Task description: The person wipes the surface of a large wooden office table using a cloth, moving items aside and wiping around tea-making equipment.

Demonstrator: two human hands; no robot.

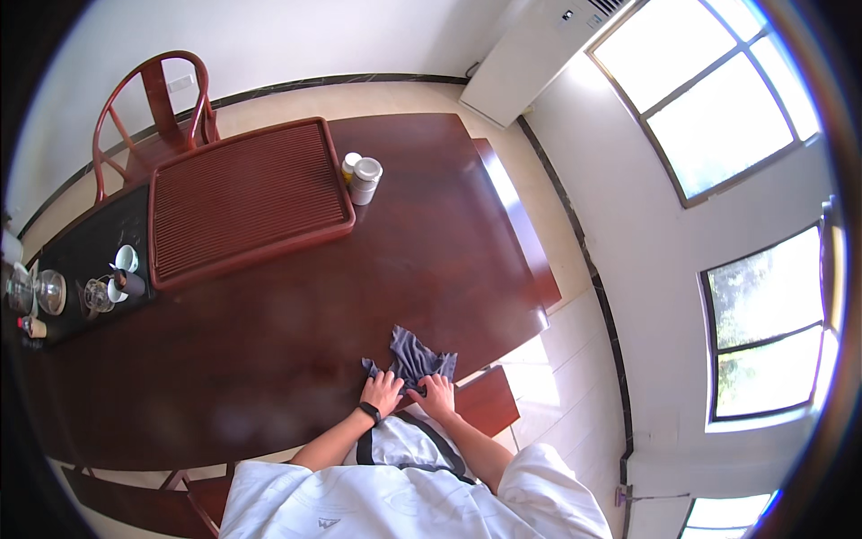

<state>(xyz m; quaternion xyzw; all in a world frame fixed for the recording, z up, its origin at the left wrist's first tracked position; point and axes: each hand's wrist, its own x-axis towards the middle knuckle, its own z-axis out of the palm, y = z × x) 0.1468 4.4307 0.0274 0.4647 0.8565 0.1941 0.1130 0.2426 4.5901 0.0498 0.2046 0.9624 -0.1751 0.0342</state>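
A crumpled dark grey cloth point(415, 357) lies at the near edge of a polished dark-red wooden table point(283, 330). My left hand point(382, 393), with a black band on its wrist, grips the cloth's near left part. Just beside it, my right hand point(436, 396) holds the near right part, thumb turned towards the left hand. The cloth's loose far end spreads in folds on the tabletop beyond my fingers. What lies under my palms is hidden.
A slatted wooden tea tray point(249, 202) sits across the table, two lidded containers point(366, 180) at its right side. Glass teaware point(51, 292) and cups point(126, 258) stand on a black panel at left. A wooden armchair point(158, 101) stands beyond; a bench point(488, 401) is near right.
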